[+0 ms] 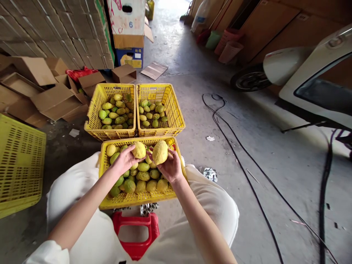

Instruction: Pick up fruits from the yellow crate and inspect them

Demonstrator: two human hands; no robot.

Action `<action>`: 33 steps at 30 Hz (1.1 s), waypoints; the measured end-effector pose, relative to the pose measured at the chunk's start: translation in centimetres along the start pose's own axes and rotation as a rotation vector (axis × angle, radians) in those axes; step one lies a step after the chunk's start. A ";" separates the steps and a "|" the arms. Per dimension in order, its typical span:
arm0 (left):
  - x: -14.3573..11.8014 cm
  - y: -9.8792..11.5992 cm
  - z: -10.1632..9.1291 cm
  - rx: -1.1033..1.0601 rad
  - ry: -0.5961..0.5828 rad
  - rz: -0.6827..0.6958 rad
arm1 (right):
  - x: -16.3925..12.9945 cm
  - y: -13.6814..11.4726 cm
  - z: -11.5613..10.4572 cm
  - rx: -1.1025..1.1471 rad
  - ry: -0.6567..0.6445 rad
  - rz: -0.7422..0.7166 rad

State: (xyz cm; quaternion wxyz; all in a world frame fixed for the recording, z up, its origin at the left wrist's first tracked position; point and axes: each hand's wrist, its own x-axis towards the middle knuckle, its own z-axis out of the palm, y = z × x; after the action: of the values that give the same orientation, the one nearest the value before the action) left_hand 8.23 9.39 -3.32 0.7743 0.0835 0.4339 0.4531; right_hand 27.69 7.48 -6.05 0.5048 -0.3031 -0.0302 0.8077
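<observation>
I sit over a yellow plastic crate [139, 200] filled with several yellow-green fruits. My left hand [125, 159] holds a yellow fruit [139, 149] above the crate. Just to its right, my right hand [170, 167] grips a larger yellow fruit [160, 151]. The two fruits are close together, almost touching. Beyond this crate stand two more yellow crates side by side: the left one [95, 123] is fuller, the right one [173, 110] holds fewer, smaller fruits.
A red stool [136, 233] is under me. An upturned yellow crate [19, 165] lies at left, with cardboard boxes [52, 95] behind it. Black cables [236, 154] run across the concrete floor at right, near a parked scooter [308, 73].
</observation>
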 end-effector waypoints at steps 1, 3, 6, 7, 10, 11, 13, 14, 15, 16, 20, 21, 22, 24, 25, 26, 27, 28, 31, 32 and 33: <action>0.1 0.0 -0.1 0.016 0.006 0.006 | -0.1 -0.2 0.1 0.017 -0.008 -0.001; 0.1 0.0 -0.2 0.026 0.023 0.013 | -0.1 -0.4 0.2 0.031 -0.010 -0.014; 0.1 -0.2 -0.4 0.024 0.040 0.007 | -0.1 -0.4 0.0 0.027 0.011 -0.044; 0.1 -0.2 -0.4 0.033 0.045 0.010 | 0.0 -0.3 -0.2 0.022 0.024 -0.042; 0.1 -0.5 -0.2 0.081 0.061 0.014 | 0.1 0.1 -0.6 -0.016 0.050 0.010; 0.1 -0.6 -0.2 0.094 0.067 0.013 | 0.1 0.3 -0.7 -0.037 0.051 0.023; 0.2 -0.6 -0.1 0.099 0.079 0.005 | 0.1 0.7 -0.8 -0.071 0.048 0.023; 0.2 -0.6 -0.1 0.090 0.083 0.003 | 0.1 0.8 -0.7 -0.080 0.039 0.023; 0.2 -0.5 -0.1 0.069 0.081 0.003 | 0.1 0.8 -0.6 -0.081 0.022 0.025; 0.2 -0.5 -0.2 0.038 0.077 0.004 | 0.1 0.8 -0.5 -0.076 -0.002 0.030; 0.3 -0.1 -0.3 -0.104 0.051 0.016 | 0.0 0.4 0.1 -0.045 -0.077 -0.002; 0.3 -0.1 -0.4 -0.120 0.039 0.025 | 0.0 0.3 0.2 -0.041 -0.072 -0.018; 0.4 -0.1 -0.4 -0.122 0.026 0.036 | 0.0 0.2 0.2 -0.040 -0.060 -0.029; 0.4 -0.1 -0.5 -0.084 0.007 0.063 | 0.0 0.1 0.1 -0.042 -0.020 -0.046; 0.4 -0.2 -0.6 -0.054 0.007 0.075 | 0.0 0.2 0.1 -0.042 0.005 -0.055; 0.4 -0.3 -0.7 -0.024 0.011 0.082 | 0.0 0.2 0.0 -0.043 0.029 -0.061; 0.4 -0.4 -0.8 0.005 0.012 0.084 | 0.0 0.3 -0.2 -0.044 0.046 -0.062; 0.4 -0.5 -1.0 0.030 0.007 0.078 | 0.0 0.5 -0.3 -0.046 0.057 -0.061; 0.5 -0.9 -1.3 0.086 -0.010 0.030 | 0.1 0.8 -0.3 -0.068 0.054 -0.054; 0.6 -1.0 -1.4 0.102 -0.008 0.012 | 0.1 0.9 -0.3 -0.074 0.055 -0.059; 0.6 -1.1 -1.4 0.119 0.002 -0.003 | 0.1 0.9 -0.2 -0.079 0.055 -0.060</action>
State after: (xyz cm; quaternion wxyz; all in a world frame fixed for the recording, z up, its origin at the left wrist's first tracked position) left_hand 7.99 8.87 -5.17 0.7681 0.1286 0.4608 0.4255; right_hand 26.99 7.07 -6.56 0.5172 -0.3441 -0.0574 0.7816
